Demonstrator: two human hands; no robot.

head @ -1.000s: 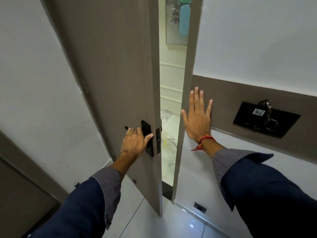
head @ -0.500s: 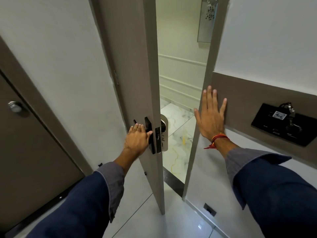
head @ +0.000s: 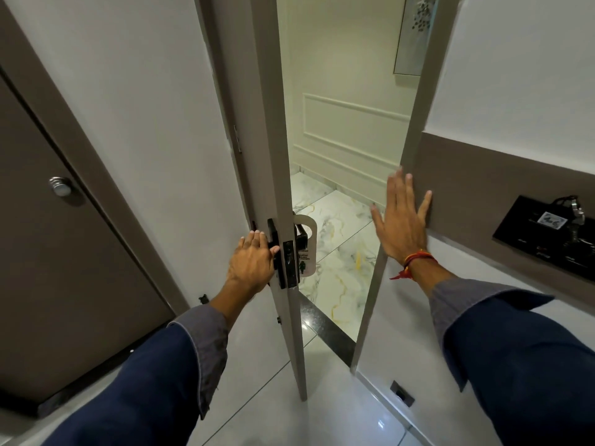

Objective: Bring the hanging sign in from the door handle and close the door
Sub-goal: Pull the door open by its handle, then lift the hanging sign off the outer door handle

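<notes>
1. The left hand (head: 252, 263) is clenched around the black inner door handle (head: 273, 235), fingers curled over its top and thumb tip against the black lock plate (head: 288, 263) on the door's edge.
2. The door (head: 273, 130) stands partly open, its narrow edge turned toward the camera, just right of the left fingertips.
3. The hanging sign (head: 306, 244) is on the outer handle on the far side of the door, just beyond and right of the left thumb. It is a pale card with a round hole at the top and small print lower down, too small to read. Neither hand touches it.
4. The right hand (head: 402, 226) is released and flat, fingers spread and pointing up, with the palm near the door frame (head: 407, 149) and the brown wall panel (head: 483, 188). The little finger lies on the panel; whether the whole palm presses on it cannot be told.
5. A red thread bracelet (head: 417, 260) circles the right wrist, below the fingers.
6. Between the two hands, through the gap, shows a marble corridor floor (head: 341, 236).
7. Well right of the right fingers sits a black wall switch plate (head: 544, 236) with a key tag hanging in it.
</notes>
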